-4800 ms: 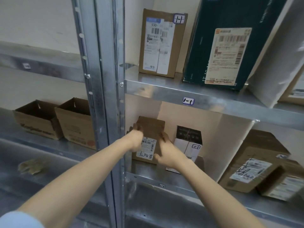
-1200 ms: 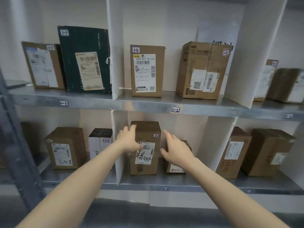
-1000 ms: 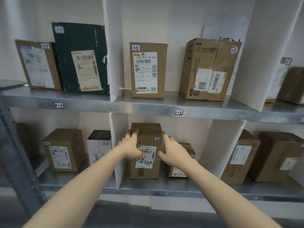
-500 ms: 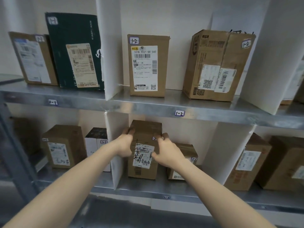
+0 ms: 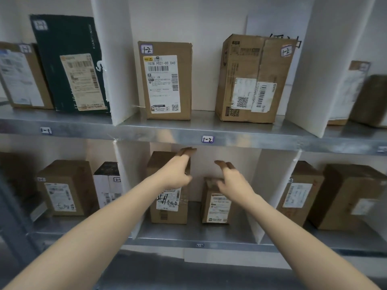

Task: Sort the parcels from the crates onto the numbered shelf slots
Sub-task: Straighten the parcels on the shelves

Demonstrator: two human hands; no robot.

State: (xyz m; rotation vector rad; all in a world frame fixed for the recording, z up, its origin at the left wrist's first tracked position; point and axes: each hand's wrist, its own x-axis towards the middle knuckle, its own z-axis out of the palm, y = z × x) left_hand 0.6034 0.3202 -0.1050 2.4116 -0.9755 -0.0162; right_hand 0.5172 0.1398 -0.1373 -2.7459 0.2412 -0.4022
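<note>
Parcel (image 5: 170,203) with handwritten label is stood upright in the lower middle slot, just beside a shorter box (image 5: 216,203). Its upper front is covered by the left hand (image 5: 174,174), fingers loose; the right hand (image 5: 231,181) is spread, grasping nothing. Both should be withdrawn straight back, so nothing is tipped.

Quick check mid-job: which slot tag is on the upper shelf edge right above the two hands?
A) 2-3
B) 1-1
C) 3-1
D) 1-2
D: the shelf-edge tag directly above the left hand and right hand reads 1-2, matching the stickers on the two parcels standing above it.
</note>
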